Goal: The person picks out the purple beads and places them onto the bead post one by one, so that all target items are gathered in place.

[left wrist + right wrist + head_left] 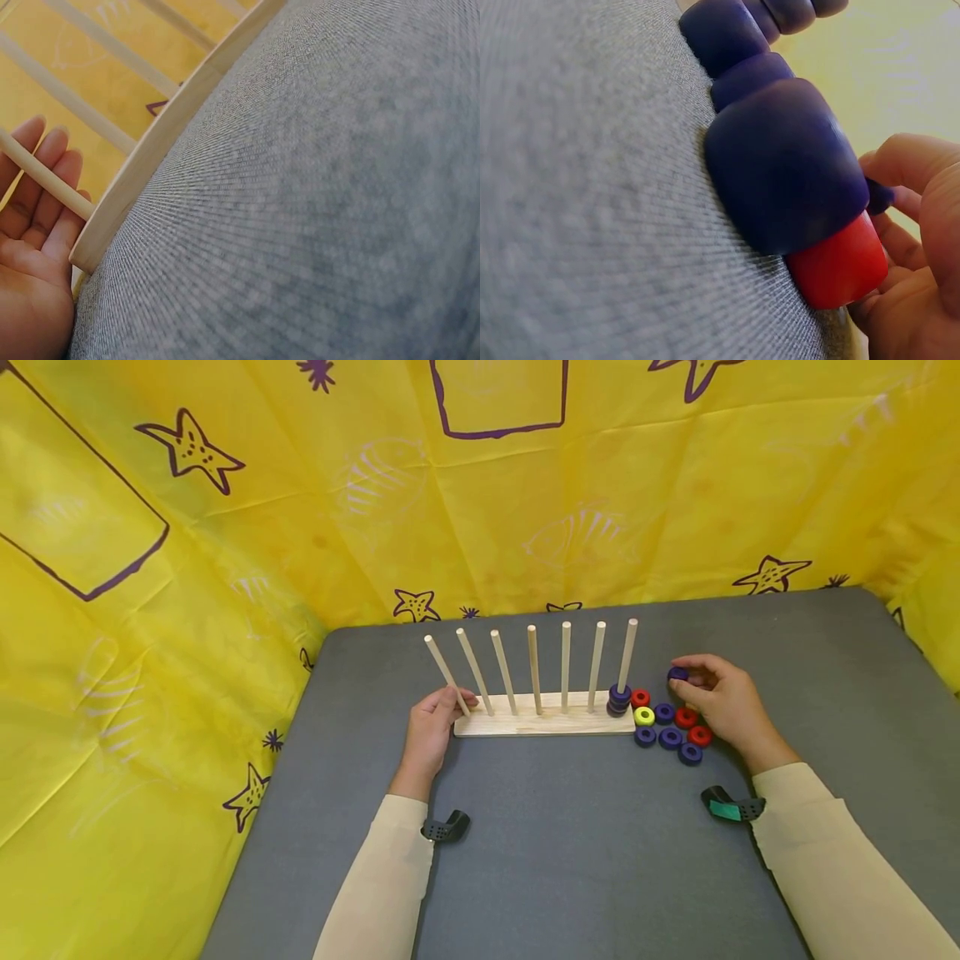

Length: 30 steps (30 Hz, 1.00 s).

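My left hand (432, 727) rests at the left end of a wooden peg stand (543, 722), its fingers (49, 150) stretched out behind the end peg (49, 178). Several upright pegs line the stand. Dark blue rings (618, 697) are stacked low on the rightmost peg (628, 652). Beyond the loose rings, my right hand (723, 697) pinches a dark blue ring (677, 674) between thumb and fingers. In the right wrist view that ring (880, 195) is partly hidden behind a large-looking nearer blue ring (787, 169).
Loose rings lie against the stand's right end: a yellow ring (643, 717), red rings (700, 736) and several dark blue rings (671, 739). They sit on a grey cloth-covered table (555, 843). A yellow patterned curtain (480, 527) hangs behind and to the sides.
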{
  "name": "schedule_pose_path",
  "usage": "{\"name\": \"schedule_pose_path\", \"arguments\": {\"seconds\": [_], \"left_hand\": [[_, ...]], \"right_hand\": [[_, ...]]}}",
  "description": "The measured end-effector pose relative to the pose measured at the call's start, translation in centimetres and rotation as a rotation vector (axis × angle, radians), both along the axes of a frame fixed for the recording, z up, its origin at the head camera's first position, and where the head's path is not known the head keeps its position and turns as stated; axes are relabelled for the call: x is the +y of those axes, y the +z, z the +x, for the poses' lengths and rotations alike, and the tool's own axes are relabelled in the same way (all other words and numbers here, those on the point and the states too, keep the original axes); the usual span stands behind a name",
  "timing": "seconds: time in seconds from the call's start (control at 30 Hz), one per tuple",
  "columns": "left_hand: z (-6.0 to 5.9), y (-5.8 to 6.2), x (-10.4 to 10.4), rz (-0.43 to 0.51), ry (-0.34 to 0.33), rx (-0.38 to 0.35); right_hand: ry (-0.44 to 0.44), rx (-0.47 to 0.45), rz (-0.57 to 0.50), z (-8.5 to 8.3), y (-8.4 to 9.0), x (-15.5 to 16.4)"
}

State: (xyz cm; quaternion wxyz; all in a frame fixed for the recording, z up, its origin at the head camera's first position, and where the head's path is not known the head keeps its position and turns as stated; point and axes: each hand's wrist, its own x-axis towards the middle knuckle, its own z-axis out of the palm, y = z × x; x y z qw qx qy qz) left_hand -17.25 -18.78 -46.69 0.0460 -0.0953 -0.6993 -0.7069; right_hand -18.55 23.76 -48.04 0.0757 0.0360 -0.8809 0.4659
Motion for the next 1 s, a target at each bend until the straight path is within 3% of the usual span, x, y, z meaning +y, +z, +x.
{"name": "schedule_pose_path", "arguments": {"seconds": [1.0], "left_hand": [[0.1, 0.1, -0.1, -0.013, -0.012, 0.014]], "right_hand": [[0.010, 0.233, 0.041, 0.9, 3.3, -2.0]]}}
